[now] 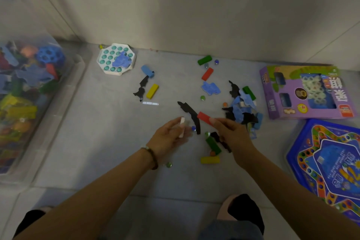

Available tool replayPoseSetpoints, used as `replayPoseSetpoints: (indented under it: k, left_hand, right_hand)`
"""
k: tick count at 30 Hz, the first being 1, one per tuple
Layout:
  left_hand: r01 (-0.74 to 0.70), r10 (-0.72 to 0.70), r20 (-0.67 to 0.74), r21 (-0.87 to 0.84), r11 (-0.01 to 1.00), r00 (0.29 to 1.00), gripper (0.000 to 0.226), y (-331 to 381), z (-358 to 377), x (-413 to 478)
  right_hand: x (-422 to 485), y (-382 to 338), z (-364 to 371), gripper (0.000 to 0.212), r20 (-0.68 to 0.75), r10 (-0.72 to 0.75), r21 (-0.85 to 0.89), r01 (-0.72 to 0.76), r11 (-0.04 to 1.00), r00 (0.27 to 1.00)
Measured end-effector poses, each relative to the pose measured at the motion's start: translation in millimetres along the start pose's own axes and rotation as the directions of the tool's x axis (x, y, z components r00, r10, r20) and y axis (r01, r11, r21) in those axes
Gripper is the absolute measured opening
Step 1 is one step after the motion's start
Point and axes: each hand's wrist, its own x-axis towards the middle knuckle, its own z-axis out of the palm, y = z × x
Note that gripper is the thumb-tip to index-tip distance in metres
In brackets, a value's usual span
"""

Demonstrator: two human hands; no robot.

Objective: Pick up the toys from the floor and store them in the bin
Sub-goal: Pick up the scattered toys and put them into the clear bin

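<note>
Red block is up off the floor, pinched in the right hand's fingertips. The left hand curls round a white block. Beneath them, blocks, marbles and foam shapes lie scattered over the grey floor tiles. Far left sits the clear bin, heaped with toys. Purple box and blue game board lie right, and an octagonal board sits by the beige wall.

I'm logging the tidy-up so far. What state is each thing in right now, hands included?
left hand: holds a white piece, blurred.
right hand: pinches a red block by one end.
bin: holds many toys.
octagonal board: on the floor, blue piece lying on it.
purple box: flat on the floor.
game board: flat on the floor.
</note>
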Motion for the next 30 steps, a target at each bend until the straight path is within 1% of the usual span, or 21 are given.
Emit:
replayPoseSetpoints:
  k: [1,2,3,4,5,7,9,10,12,13,14,16,18,20,22,24,27,30]
  left_hand:
    - [0.082,-0.074,0.046,-0.196,0.977,0.996,0.031,0,2,0]
    - [0.156,-0.137,0.077,-0.357,0.921,0.988,0.033,1,4,0]
    - [0.208,-0.182,0.101,-0.477,0.854,0.978,0.037,2,5,-1]
    - [0.239,-0.212,0.114,-0.543,0.805,0.971,0.042,1,7,-1]
    - [0.255,-0.233,0.111,-0.559,0.789,0.966,0.047,0,9,-2]
    - [0.259,-0.258,0.073,-0.500,0.827,0.963,0.045,-4,15,-2]
    - [0.232,-0.249,0.015,-0.418,0.878,0.968,0.033,-9,18,-1]
    - [0.212,-0.236,-0.014,-0.389,0.896,0.972,0.031,-10,16,-1]
    - [0.167,-0.193,-0.049,-0.322,0.932,0.980,0.031,-9,8,-2]
    - [0.153,-0.172,-0.053,-0.260,0.954,0.984,0.030,-9,4,-3]
    - [0.144,-0.157,-0.060,-0.182,0.973,0.986,0.030,-10,1,-5]
    - [0.126,-0.133,-0.093,-0.076,0.989,0.987,0.031,-12,-2,-8]
    - [0.114,-0.121,-0.135,-0.060,0.992,0.984,0.031,-16,-2,-10]
    - [0.135,-0.141,-0.136,-0.053,0.989,0.981,0.031,-17,-3,-9]
    - [0.187,-0.196,-0.114,-0.083,0.979,0.974,0.030,-17,-3,-9]
    - [0.226,-0.242,-0.086,-0.161,0.961,0.966,0.030,-15,0,-8]
    - [0.235,-0.253,-0.071,-0.195,0.952,0.965,0.029,-16,2,-6]
    - [0.252,-0.266,-0.050,-0.196,0.948,0.963,0.029,-17,4,-4]
  right_hand:
    - [-3,-3,2,0.010,0.022,0.014,0.014,-0.015,1.000,1.000]
    - [-8,-4,6,0.011,0.056,0.019,0.010,-0.020,1.000,0.998]
    - [-12,-2,10,0.012,0.093,0.019,0.010,-0.020,1.000,0.996]
    - [-16,3,16,0.012,0.130,0.019,0.016,-0.022,1.000,0.991]
    - [-21,7,20,0.012,0.163,0.022,0.018,-0.026,1.000,0.986]
    - [-27,15,25,0.008,0.191,0.033,0.004,-0.035,0.999,0.981]
    - [-29,21,18,0.007,0.159,0.028,-0.002,-0.028,1.000,0.987]
    - [-28,24,10,0.006,0.130,-0.002,-0.034,0.006,0.999,0.992]
    - [-28,31,-10,0.007,0.116,-0.115,-0.203,0.136,0.970,0.987]
    - [-28,35,-20,0.010,0.140,-0.162,-0.310,0.198,0.930,0.977]
    - [-30,41,-28,0.014,0.170,-0.184,-0.396,0.238,0.887,0.968]
    - [-34,55,-36,0.018,0.208,-0.180,-0.471,0.259,0.843,0.962]
    - [-36,66,-35,0.020,0.197,-0.169,-0.499,0.247,0.830,0.966]
    - [-36,73,-30,0.021,0.171,-0.173,-0.504,0.237,0.831,0.970]
    - [-34,75,-26,0.023,0.147,-0.195,-0.494,0.243,0.835,0.970]
    - [-30,76,-25,0.023,0.125,-0.210,-0.487,0.244,0.839,0.970]
    - [-27,75,-25,0.022,0.121,-0.219,-0.473,0.250,0.845,0.968]
    - [-27,74,-26,0.024,0.143,-0.229,-0.528,0.270,0.805,0.963]
